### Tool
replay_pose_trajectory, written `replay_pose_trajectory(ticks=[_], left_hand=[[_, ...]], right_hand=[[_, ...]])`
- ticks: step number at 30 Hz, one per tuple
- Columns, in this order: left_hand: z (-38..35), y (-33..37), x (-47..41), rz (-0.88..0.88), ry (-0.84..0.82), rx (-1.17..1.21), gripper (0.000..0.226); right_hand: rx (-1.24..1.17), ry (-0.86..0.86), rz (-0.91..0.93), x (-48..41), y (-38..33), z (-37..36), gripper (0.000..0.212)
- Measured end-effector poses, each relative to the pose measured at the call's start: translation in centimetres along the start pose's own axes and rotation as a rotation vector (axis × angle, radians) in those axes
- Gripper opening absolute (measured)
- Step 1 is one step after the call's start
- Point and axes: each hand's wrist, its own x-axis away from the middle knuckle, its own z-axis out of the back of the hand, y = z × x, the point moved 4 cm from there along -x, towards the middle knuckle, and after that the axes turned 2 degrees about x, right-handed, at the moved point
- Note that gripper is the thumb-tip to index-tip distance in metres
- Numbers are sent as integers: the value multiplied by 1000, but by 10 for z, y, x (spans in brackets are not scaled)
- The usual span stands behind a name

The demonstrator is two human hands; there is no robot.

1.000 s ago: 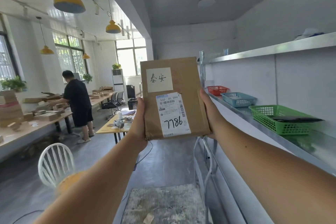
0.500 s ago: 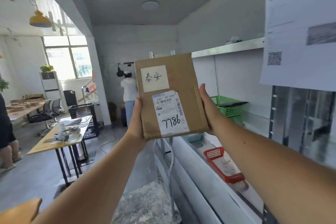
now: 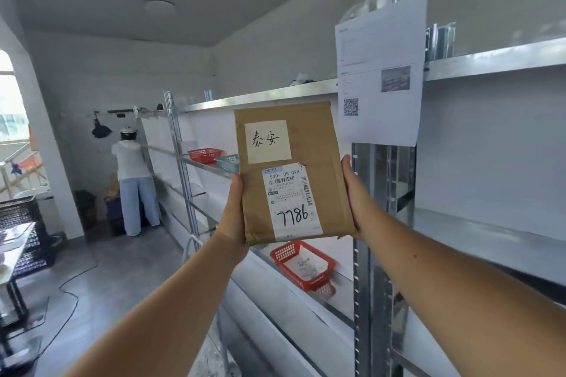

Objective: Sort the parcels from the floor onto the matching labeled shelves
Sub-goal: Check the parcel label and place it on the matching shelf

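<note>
I hold a brown cardboard parcel (image 3: 318, 144) upright at arm's length, in front of the metal shelves (image 3: 490, 61). It carries a white handwritten note and a shipping label marked 7786. My left hand (image 3: 232, 208) grips its left edge and my right hand (image 3: 352, 193) grips its right edge. A red basket (image 3: 324, 277) with a white packet in it sits on the shelf just below the parcel.
A printed sheet (image 3: 382, 49) with a QR code hangs on the shelf post. A red basket (image 3: 203, 154) and a teal basket (image 3: 228, 162) stand on a farther shelf. A person (image 3: 131, 180) stands at the aisle's far end. A black crate (image 3: 21, 232) is at left.
The view has swung right, from the workshop tables to the shelving aisle. The parcel stays held in both hands, and the printed sheet now sits right beside it.
</note>
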Motion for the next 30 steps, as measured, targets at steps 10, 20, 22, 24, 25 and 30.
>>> replay_pose_trajectory(ticks=[10, 20, 22, 24, 25, 30], left_hand=[[-122, -63, 7, 78, -199, 48, 89], [-268, -134, 74, 207, -332, 136, 81], [-296, -152, 88, 229, -337, 119, 81], [-320, -165, 101, 231, -364, 99, 83], [-335, -169, 110, 240, -380, 94, 83], [-404, -193, 156, 288, -446, 52, 80]], right_hand=[[-88, 63, 61, 73, -20, 128, 85], [-17, 333, 103, 195, -55, 268, 71], [4, 354, 100, 230, -63, 294, 70], [-1, 365, 95, 259, -69, 312, 68], [-1, 389, 97, 274, -72, 324, 68], [-35, 465, 100, 349, -85, 375, 73]])
